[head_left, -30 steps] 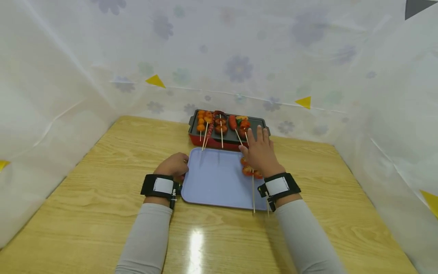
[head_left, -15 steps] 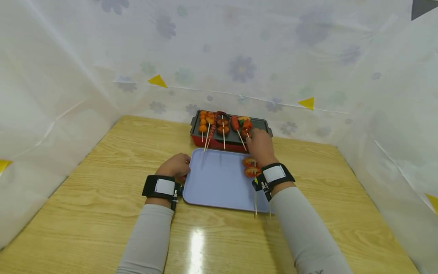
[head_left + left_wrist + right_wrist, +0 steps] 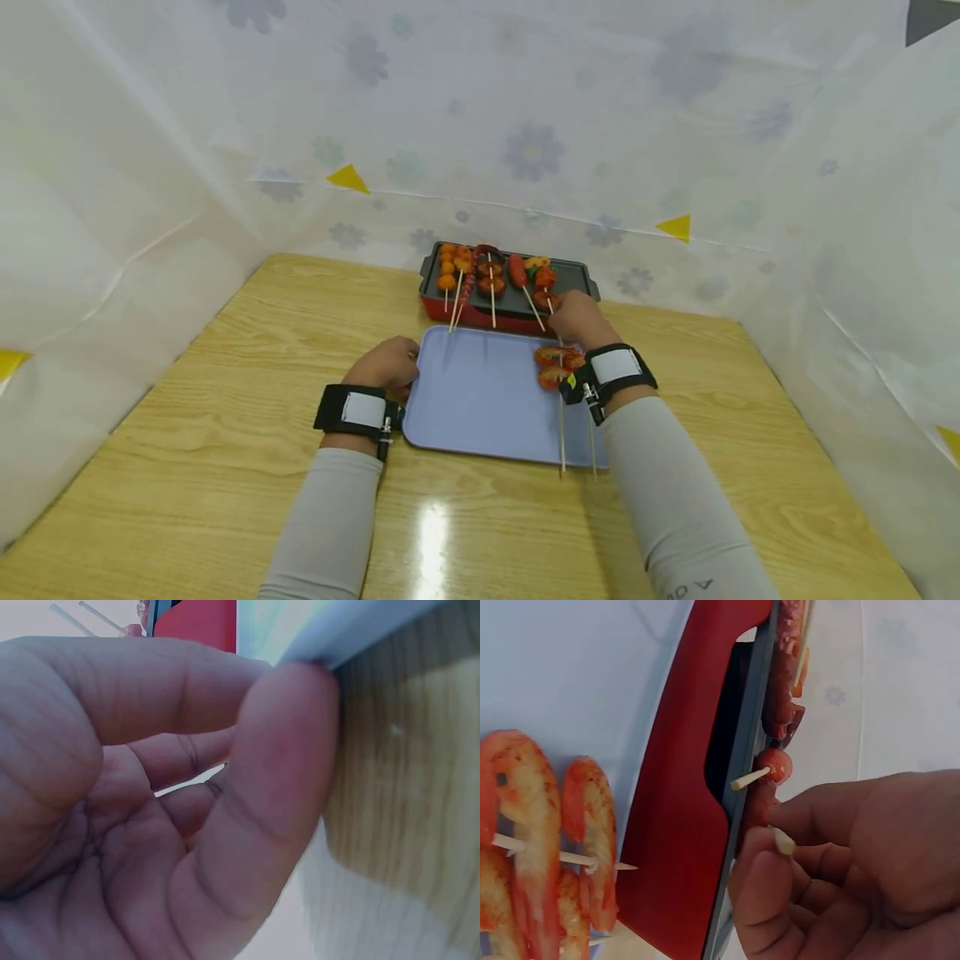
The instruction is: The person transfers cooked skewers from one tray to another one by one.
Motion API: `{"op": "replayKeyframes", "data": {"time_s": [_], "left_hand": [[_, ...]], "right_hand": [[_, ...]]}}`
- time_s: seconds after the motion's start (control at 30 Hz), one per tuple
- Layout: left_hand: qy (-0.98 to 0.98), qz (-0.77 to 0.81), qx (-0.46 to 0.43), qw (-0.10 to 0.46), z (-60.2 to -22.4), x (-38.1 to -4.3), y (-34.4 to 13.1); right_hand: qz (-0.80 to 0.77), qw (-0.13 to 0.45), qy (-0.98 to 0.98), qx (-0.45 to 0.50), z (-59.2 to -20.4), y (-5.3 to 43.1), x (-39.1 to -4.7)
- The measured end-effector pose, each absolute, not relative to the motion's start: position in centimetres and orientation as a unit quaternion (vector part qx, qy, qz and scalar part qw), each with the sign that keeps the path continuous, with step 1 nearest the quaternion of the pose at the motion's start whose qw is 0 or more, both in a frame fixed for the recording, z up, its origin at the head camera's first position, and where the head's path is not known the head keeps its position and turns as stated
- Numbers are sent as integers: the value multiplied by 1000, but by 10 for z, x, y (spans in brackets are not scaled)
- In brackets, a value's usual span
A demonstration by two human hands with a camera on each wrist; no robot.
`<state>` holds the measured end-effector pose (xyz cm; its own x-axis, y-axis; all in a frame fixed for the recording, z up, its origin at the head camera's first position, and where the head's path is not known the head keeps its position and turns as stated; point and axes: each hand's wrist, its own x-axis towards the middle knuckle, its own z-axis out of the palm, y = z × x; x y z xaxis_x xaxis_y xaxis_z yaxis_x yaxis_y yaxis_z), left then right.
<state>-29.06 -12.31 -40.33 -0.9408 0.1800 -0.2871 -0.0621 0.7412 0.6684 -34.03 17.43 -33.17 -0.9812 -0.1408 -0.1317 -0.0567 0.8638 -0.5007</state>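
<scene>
My left hand (image 3: pixel 386 364) pinches the left edge of a pale blue tray (image 3: pixel 480 392), thumb and forefinger meeting on its rim in the left wrist view. My right hand (image 3: pixel 583 319) is at the front right of a red tabletop grill with a dark griddle (image 3: pixel 573 277). Between its thumb and forefinger is the stick end (image 3: pixel 784 841) of a mixed skewer, whose red and brown pieces (image 3: pixel 545 278) lie on the griddle. Just left of that one is a sausage skewer (image 3: pixel 517 271). Shrimp skewers (image 3: pixel 553 379) lie on the tray's right side, partly hidden by the right wrist.
Several other skewers rest on the griddle's left half, among them orange balls (image 3: pixel 447 282) and round brown slices (image 3: pixel 491 286); their sticks poke out over the front toward the tray. The wooden table (image 3: pixel 247 375) is enclosed by a pale flowered sheet (image 3: pixel 525 100).
My right hand, spread over the tray and grill a second ago, has closed its fingers on the mixed skewer's stick. The left hand keeps its hold on the tray edge.
</scene>
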Motion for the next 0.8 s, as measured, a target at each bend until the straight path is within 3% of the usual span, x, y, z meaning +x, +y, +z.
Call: {"op": "replayKeyframes", "data": {"time_s": [0.53, 0.8], "left_hand": [[915, 364, 30, 170, -402, -290, -123], [914, 368, 25, 171, -406, -291, -125]], "right_hand": [[-181, 193, 964, -40, -316, 176, -361], [-150, 204, 967, -38, -310, 169, -363]]}}
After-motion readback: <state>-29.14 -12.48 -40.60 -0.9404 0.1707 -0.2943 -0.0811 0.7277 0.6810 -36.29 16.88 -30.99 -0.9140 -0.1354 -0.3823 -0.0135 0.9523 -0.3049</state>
